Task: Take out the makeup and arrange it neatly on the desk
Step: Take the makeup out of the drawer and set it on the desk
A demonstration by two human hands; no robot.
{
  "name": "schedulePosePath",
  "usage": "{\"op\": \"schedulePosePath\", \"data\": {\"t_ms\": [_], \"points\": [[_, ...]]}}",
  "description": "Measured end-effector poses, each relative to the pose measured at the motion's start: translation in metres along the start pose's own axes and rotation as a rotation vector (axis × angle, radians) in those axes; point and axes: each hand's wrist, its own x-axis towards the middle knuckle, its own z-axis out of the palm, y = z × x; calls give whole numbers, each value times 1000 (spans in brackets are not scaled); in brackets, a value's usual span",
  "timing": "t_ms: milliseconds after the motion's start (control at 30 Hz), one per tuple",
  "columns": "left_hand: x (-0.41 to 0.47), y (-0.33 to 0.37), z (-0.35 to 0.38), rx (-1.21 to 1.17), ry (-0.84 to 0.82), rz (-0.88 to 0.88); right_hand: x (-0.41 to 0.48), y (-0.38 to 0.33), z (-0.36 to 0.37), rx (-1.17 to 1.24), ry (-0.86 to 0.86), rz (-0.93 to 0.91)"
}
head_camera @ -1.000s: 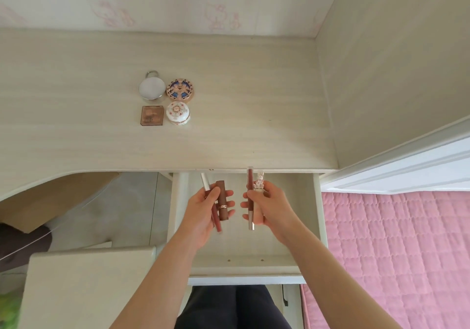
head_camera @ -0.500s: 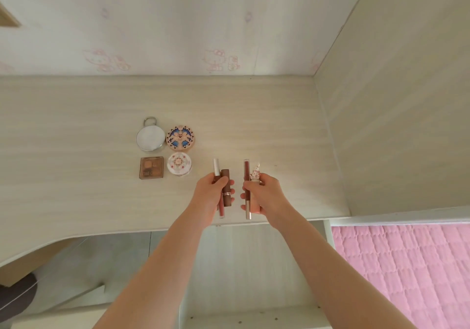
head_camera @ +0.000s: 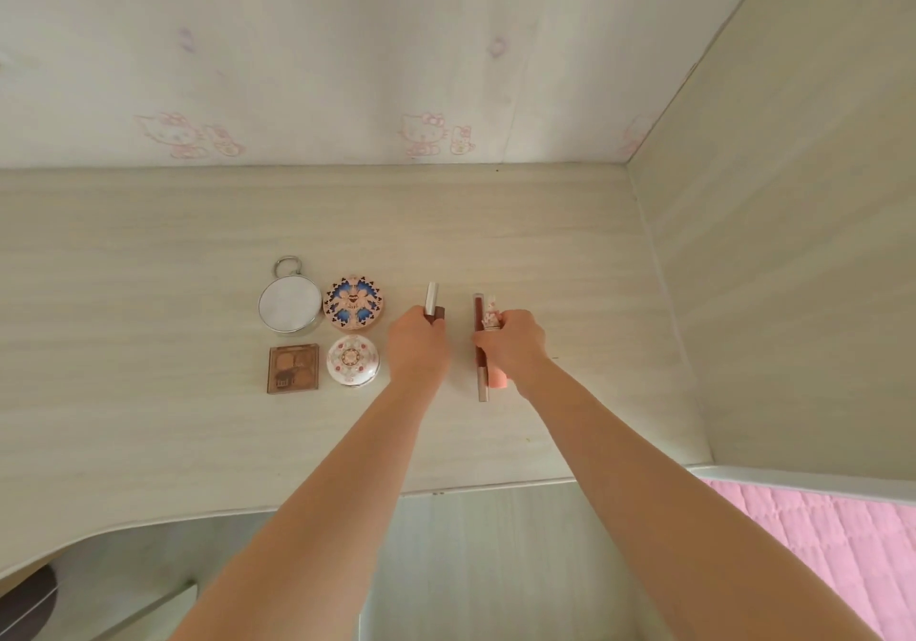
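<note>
My left hand grips two lip products, a silver-capped tube and a brown lipstick, low over the desk. Only their far ends show past my fingers. My right hand holds a long dark-red lip gloss and a pink tube with a decorated cap; the gloss's near end lies at the desk surface. To the left sit a round mirror, a patterned round compact, a brown eyeshadow palette and a white floral compact in a two-by-two block.
A wall with pink cartoon prints rises behind the desk. A wooden side panel closes off the right. A pink quilted bed shows at the lower right. The desk's front edge runs under my forearms.
Both hands have carried the lip products from the drawer up and forward over the desk, beside the compacts, and lowered them toward the surface. The view has tilted up, and the drawer is out of sight.
</note>
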Motion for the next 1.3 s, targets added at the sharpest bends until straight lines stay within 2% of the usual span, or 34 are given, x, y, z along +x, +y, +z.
{"op": "schedulePosePath", "data": {"t_ms": [200,400,633,900,1067,1300], "points": [[6,3,4,138,2,21,11,-12,-1,-214,41,-67],[6,3,3,178,-2,47,13,-15,0,-298,37,-68],[1,-8,4,-93,3,-5,10,-10,1,-267,-11,-71],[-1,-17,5,-224,-12,-67,1,2,3,-169,-40,-105],[-9,-20,-2,-67,39,10,-1,6,-2,-136,-5,-125],[-11,-16,-4,54,53,74,1,4,-1,-292,42,-219]]}}
